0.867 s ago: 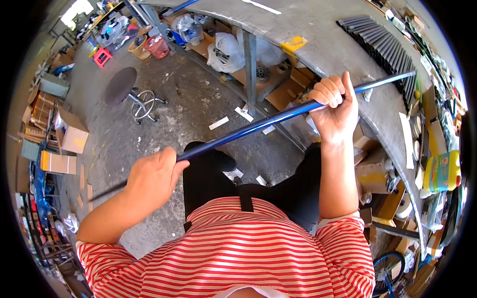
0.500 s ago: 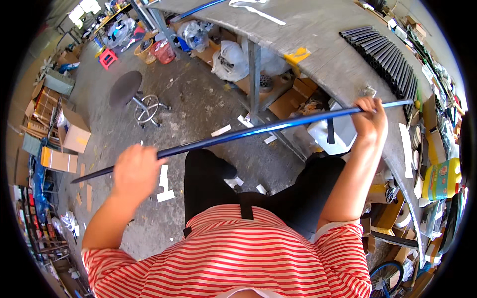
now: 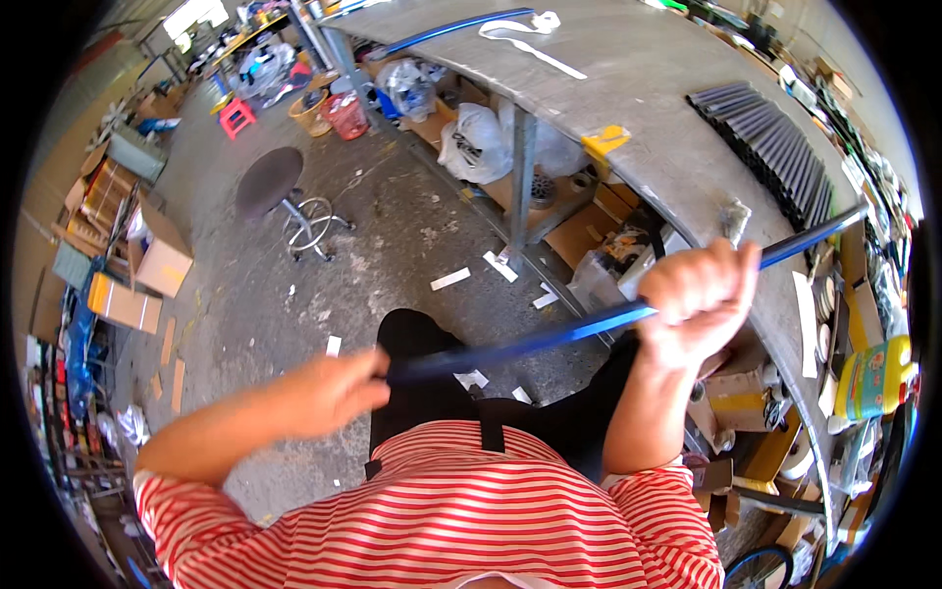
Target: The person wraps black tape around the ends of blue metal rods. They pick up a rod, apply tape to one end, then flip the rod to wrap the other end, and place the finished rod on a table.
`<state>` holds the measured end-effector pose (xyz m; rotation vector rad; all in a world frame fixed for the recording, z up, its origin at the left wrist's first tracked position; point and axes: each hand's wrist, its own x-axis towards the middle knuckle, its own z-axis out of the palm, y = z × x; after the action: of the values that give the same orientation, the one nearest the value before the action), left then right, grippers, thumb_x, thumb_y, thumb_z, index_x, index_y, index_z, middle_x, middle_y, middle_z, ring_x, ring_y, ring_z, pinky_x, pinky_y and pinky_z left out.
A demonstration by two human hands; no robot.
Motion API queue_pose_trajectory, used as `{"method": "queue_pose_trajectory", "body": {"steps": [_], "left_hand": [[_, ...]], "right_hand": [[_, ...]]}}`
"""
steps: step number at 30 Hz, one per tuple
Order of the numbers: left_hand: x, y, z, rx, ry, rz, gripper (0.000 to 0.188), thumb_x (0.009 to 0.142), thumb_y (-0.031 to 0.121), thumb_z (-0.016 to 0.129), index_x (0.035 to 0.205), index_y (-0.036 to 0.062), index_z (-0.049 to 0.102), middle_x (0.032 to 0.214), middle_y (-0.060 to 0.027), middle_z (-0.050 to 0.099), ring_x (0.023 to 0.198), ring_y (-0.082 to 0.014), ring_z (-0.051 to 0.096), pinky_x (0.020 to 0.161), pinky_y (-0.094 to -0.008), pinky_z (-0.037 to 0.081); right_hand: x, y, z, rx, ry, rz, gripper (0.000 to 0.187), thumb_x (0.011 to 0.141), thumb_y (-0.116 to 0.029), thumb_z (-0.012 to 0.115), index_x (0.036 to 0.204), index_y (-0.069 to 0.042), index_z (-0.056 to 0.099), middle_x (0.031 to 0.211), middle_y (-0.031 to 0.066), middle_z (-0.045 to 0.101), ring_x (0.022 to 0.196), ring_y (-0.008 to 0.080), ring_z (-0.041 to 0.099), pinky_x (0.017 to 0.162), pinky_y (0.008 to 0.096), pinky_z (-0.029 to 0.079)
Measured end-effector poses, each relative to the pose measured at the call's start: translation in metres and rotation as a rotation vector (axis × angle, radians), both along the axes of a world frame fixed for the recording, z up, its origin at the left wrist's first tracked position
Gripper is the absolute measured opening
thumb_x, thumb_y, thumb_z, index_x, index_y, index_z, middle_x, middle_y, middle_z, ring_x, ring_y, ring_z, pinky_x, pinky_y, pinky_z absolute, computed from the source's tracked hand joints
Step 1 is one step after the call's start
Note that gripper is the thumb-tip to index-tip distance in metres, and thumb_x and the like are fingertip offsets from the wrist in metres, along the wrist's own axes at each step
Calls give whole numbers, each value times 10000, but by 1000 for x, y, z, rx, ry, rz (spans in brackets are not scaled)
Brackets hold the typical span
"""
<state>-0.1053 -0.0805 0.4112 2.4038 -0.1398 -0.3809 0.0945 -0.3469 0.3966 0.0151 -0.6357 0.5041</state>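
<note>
A long, glossy blue rod [image 3: 549, 339] slants across in front of my lap, its right part higher. My right hand [image 3: 697, 299] is closed round it, and the rod's right end sticks out beyond the fist over the table edge. At the rod's left end, my left hand [image 3: 334, 393] has its fingers curled against it; motion blurs both. No rod shows to the left of that hand. Many dark tubes [image 3: 765, 147] lie side by side in a row on the grey table [image 3: 628, 59]. Another blue rod [image 3: 456, 29] and a white strip [image 3: 530, 54] lie at its far side.
The table's edge runs close by my right hand. Under it are plastic bags [image 3: 476, 142] and cardboard boxes. A round stool [image 3: 270, 182] stands on the floor at left, with cartons [image 3: 157, 245] beyond. A yellow jug [image 3: 875, 378] is at far right.
The rod has shifted rightward through or with my hands, and its left part no longer reaches far left. My left hand moved right and down; my right hand came lower and left.
</note>
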Motion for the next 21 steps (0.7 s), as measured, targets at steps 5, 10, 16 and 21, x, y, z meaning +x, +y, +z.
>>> {"method": "queue_pose_trajectory", "body": {"steps": [5, 10, 16, 21], "left_hand": [[19, 30, 26, 583, -448, 41, 213, 814, 228, 574, 821, 34, 487, 701, -125, 523, 611, -316, 531, 537, -385, 412], [18, 81, 50, 1153, -876, 193, 148, 694, 83, 599, 806, 40, 513, 750, -107, 504, 721, -296, 521, 637, -383, 421], [60, 62, 98, 1356, -1219, 450, 236, 685, -49, 517, 876, 79, 571, 957, -78, 535, 1130, -281, 458, 968, -446, 300], [93, -13, 68, 957, -1440, 247, 282, 741, 15, 548, 994, 127, 607, 1094, -91, 529, 1204, -317, 395, 1007, -517, 225]], "right_hand": [[7, 2, 0, -587, 181, -682, 409, 879, -379, 496, 1043, -4, 501, 735, 89, 540, 687, 218, 537, 680, 333, 455], [80, -115, -66, -125, 520, -833, 254, 883, -101, 492, 1081, 54, 463, 823, 104, 535, 700, 140, 528, 654, 262, 495], [4, -5, -113, -1103, 178, -498, 107, 836, -145, 561, 798, -50, 591, 677, 28, 561, 526, 120, 524, 372, 208, 390], [-47, 36, -104, -1034, -72, 159, 395, 875, -331, 535, 771, 45, 604, 573, 52, 498, 407, 68, 351, 395, 200, 253]]}}
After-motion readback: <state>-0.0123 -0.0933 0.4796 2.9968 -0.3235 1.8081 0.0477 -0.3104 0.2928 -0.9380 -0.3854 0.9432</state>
